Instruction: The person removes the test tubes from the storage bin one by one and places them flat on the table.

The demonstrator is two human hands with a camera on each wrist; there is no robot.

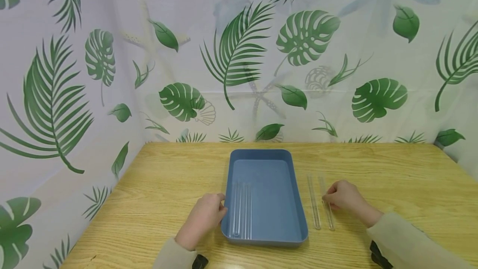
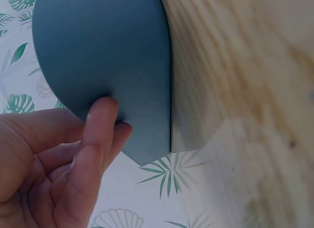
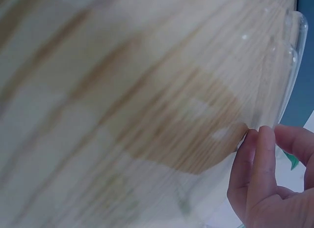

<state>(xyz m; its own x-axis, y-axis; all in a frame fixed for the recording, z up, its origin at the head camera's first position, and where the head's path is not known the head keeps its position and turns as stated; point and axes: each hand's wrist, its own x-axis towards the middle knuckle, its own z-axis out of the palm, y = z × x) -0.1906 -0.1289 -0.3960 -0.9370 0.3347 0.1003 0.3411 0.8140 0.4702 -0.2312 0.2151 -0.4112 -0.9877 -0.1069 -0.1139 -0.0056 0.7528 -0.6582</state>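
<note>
A blue tray (image 1: 269, 194) lies on the table, and my left hand (image 1: 206, 217) pinches the rim of its left side. In the left wrist view, fingertips (image 2: 104, 112) of that hand press the tray's outer wall (image 2: 113, 56). Several clear test tubes (image 1: 237, 211) lie lengthwise along the left inside of the tray. To the right of the tray, my right hand (image 1: 345, 197) pinches a clear test tube (image 1: 329, 217) around its middle. Another test tube (image 1: 314, 204) lies beside it, nearer the tray. Both tubes' rounded ends appear in the right wrist view, above the pinching fingers (image 3: 262, 154).
The wooden table (image 1: 179, 165) has a light grain and extends to both sides of the tray. Behind it and at the left hangs a pale curtain (image 1: 239, 115) with green leaf prints.
</note>
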